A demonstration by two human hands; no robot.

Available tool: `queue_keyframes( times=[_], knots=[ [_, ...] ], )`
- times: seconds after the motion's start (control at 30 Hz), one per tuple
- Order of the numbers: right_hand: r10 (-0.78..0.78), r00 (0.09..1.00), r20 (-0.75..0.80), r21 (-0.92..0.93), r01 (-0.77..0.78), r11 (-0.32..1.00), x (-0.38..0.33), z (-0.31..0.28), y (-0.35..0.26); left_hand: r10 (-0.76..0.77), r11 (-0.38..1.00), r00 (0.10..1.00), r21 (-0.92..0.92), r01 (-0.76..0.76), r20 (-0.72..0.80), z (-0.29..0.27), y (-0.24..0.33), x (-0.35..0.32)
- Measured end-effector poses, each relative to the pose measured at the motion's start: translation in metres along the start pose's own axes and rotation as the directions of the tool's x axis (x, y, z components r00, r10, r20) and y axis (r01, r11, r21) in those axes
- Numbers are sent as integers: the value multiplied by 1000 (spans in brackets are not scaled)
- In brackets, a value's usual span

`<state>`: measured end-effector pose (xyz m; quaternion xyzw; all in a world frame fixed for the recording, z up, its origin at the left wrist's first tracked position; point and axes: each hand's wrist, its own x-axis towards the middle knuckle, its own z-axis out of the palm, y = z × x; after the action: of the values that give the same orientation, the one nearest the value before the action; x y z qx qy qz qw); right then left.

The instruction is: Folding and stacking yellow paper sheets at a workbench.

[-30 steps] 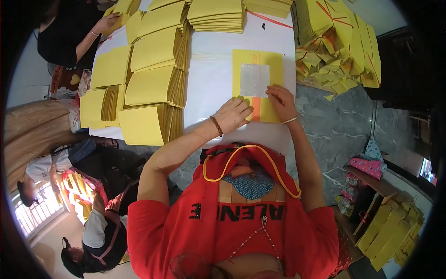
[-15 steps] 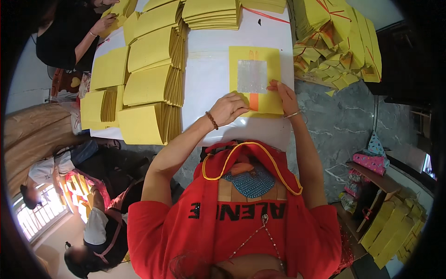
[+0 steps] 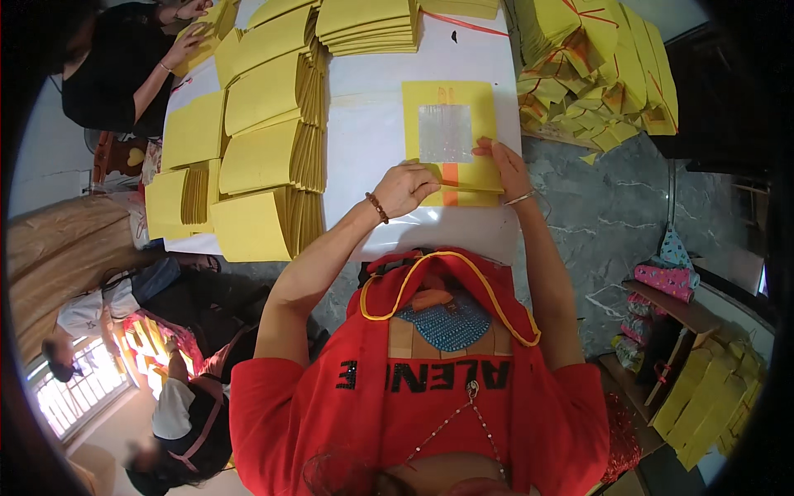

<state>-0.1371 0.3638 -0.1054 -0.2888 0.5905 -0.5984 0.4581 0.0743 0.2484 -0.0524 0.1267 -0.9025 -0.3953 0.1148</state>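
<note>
One yellow sheet [image 3: 411, 136] is laid on the white desk [image 3: 364, 140], toward its right side and close to the wearer's edge. A silver square [image 3: 445, 132] is borne on its middle, and an orange strip [image 3: 450, 174] is seen running below the square. The sheet's near edge is raised, and a second yellow layer, also marked with orange, is exposed beneath it. By the left hand [image 3: 404, 190] that raised edge is pinched at its left part between thumb and bent fingers, so its grip is closed on the sheet. The right hand [image 3: 508, 172] is placed at the sheet's right edge, fingertips near the square; whether its grip is closed on the paper cannot be told. A brown bracelet [image 3: 377, 208] is worn on the left wrist.

Yellow stacks [image 3: 265, 153] are ranged along the desk's left side, and a red cord [image 3: 463, 22] is stretched near its far end. Beyond the desk's right side, yellow bundles [image 3: 571, 41] are piled, tied with red. At the far left, yellow paper is touched by a co-worker's hand [image 3: 184, 48]
</note>
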Motion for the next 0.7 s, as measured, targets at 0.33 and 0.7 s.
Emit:
queue_keyframes(
  times=[0.33, 0.7],
  knots=[
    [-38, 982, 183, 191, 3, 982, 2, -15, 10, -270, 947, 963, -175, 270, 25, -3, -9, 5],
    [-225, 937, 267, -380, 317, 869, 7, -19, 10, -470, 683, 869, -558, 471, 157, -8, -18, 8]
  ],
)
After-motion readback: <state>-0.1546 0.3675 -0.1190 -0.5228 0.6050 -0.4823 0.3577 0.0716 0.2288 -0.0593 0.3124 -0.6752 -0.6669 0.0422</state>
